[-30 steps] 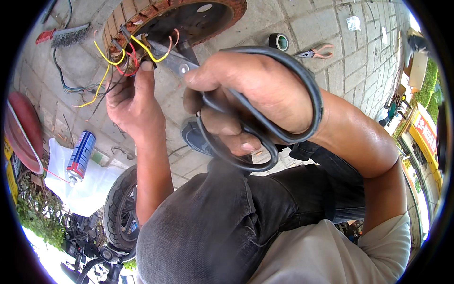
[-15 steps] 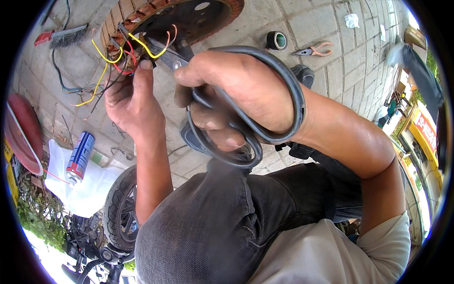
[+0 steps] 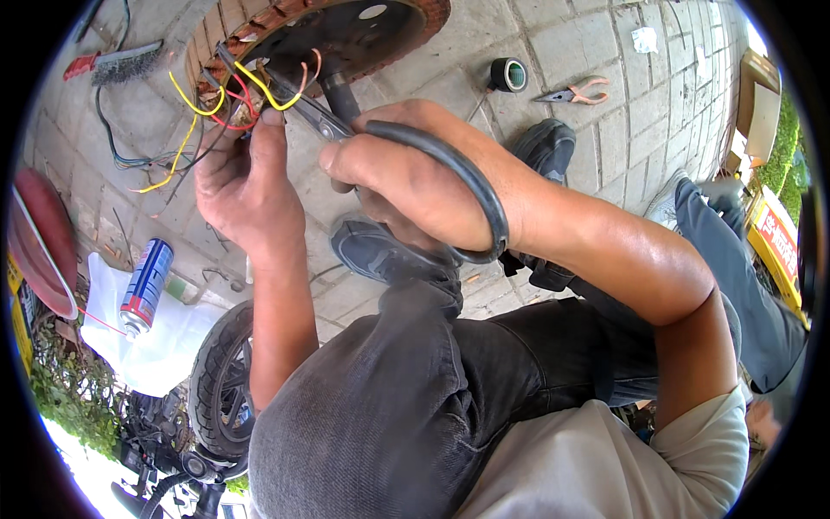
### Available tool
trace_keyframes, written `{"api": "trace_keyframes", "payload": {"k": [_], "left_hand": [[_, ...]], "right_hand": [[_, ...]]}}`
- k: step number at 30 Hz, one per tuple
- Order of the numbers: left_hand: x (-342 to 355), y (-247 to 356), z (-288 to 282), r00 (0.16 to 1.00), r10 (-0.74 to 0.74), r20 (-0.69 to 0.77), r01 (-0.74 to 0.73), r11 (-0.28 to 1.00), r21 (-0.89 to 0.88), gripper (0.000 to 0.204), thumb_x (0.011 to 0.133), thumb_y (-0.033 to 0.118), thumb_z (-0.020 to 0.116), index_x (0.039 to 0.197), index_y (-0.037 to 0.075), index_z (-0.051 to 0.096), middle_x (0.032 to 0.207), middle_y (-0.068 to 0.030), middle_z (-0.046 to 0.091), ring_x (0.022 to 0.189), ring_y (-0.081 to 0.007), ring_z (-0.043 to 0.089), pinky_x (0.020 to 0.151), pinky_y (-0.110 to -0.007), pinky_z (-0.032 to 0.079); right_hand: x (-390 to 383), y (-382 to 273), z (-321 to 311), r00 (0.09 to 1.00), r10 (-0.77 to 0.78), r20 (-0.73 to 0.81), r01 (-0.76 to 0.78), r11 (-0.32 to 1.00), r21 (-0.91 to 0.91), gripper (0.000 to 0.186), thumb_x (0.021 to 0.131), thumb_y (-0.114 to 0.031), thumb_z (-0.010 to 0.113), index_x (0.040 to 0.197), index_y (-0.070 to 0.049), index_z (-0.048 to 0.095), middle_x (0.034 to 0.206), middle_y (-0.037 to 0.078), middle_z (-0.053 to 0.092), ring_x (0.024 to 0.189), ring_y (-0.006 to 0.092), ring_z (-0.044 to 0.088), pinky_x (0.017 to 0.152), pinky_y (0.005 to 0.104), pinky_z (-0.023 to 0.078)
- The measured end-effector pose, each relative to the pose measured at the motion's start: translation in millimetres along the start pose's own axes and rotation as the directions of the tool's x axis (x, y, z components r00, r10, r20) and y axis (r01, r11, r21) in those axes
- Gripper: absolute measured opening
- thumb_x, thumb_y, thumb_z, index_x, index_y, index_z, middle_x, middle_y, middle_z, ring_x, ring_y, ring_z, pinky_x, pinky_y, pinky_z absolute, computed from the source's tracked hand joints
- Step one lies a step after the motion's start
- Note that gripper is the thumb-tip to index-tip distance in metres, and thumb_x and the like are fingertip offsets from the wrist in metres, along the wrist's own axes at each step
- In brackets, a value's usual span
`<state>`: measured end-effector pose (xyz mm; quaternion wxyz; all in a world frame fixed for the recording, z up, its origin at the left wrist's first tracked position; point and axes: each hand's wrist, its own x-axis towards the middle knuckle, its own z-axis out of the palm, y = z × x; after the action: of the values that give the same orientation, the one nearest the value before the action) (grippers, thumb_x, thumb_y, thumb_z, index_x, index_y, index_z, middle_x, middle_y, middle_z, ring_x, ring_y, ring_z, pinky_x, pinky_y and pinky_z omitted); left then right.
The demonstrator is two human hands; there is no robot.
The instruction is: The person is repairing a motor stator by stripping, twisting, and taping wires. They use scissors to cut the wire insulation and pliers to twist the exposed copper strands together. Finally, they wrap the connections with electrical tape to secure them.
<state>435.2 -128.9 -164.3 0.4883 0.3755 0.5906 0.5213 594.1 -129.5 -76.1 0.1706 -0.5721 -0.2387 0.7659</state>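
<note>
My right hand (image 3: 424, 177) is wrapped round a pair of scissors (image 3: 331, 128) with big black loop handles. Their blades point up and left to the loose wires, the tips hidden among them. At the wires' base, my left hand (image 3: 251, 195) pinches the bundle between thumb and fingers. Yellow wires (image 3: 284, 102) and red wires (image 3: 252, 86) stick out there, some with pinkish ends. They come from a round motor stator (image 3: 290, 43) with copper windings along its rim. Whether the blades touch a wire, I cannot make out.
Pliers (image 3: 575, 92) and a tape roll (image 3: 508, 75) lie on the paving. Left are a wire brush (image 3: 125, 63), a spray can (image 3: 147, 285) on white plastic and a red bowl-shaped thing (image 3: 41, 242). A tyre (image 3: 220, 381) stands lower left. Another person's leg (image 3: 731, 268) is at right.
My right hand has closed and turned, bringing the scissors' handles together and the blades nearer each other. My left hand stays almost still. At right, the passing person's legs have moved nearer.
</note>
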Motion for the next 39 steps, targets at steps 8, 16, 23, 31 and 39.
{"api": "trace_keyframes", "payload": {"k": [8,16,23,31,39], "left_hand": [[0,2,2,1.000,0.004,-0.005,-0.004,1.000,0.007,0.019,0.078,-0.010,0.069,0.095,-0.008,0.063,0.087,-0.0096,0.067,0.073,-0.0091,0.059,0.064,-0.021,0.048],[-1,6,2,1.000,-0.011,0.029,0.010,0.999,0.043,0.019,0.078,-0.010,0.070,0.095,-0.007,0.063,0.086,-0.0070,0.066,0.072,-0.0086,0.057,0.065,-0.021,0.047],[1,3,-1,0.999,0.016,0.039,-0.019,0.998,0.067,0.017,0.078,-0.010,0.070,0.093,-0.006,0.064,0.085,-0.0064,0.066,0.072,-0.0082,0.057,0.065,-0.021,0.047],[2,2,-1,1.000,-0.002,0.027,0.002,1.000,0.028,0.017,0.078,-0.009,0.070,0.093,-0.005,0.063,0.086,-0.0073,0.066,0.072,-0.0085,0.058,0.065,-0.021,0.047],[2,3,-1,0.999,-0.002,0.053,0.001,1.000,0.013,0.017,0.078,-0.009,0.069,0.094,-0.005,0.063,0.088,-0.0079,0.067,0.077,-0.0094,0.060,0.070,-0.022,0.049]], "right_hand": [[4,3,-5,0.989,-0.147,-0.029,0.137,0.966,-0.219,0.031,0.088,-0.027,0.055,0.079,0.002,0.058,0.054,0.006,0.048,0.046,0.0141,0.045,0.044,0.0287,0.034],[2,-3,3,0.994,-0.062,-0.089,0.016,0.895,-0.446,0.029,0.088,-0.023,0.053,0.078,0.003,0.057,0.066,0.020,0.055,0.061,0.0317,0.055,0.061,0.0367,0.044],[5,0,3,0.993,-0.107,-0.055,0.069,0.878,-0.474,0.030,0.088,-0.023,0.051,0.078,0.004,0.056,0.067,0.021,0.056,0.063,0.0324,0.057,0.062,0.0359,0.045],[12,19,-3,0.818,-0.566,0.102,0.472,0.561,-0.680,0.027,0.089,-0.021,0.051,0.080,0.003,0.059,0.065,0.015,0.056,0.059,0.0190,0.054,0.058,0.0329,0.044],[5,1,2,0.982,-0.181,-0.064,0.160,0.957,-0.242,0.030,0.090,-0.022,0.052,0.080,0.005,0.060,0.058,0.006,0.050,0.052,0.0105,0.046,0.050,0.0274,0.039]]}}
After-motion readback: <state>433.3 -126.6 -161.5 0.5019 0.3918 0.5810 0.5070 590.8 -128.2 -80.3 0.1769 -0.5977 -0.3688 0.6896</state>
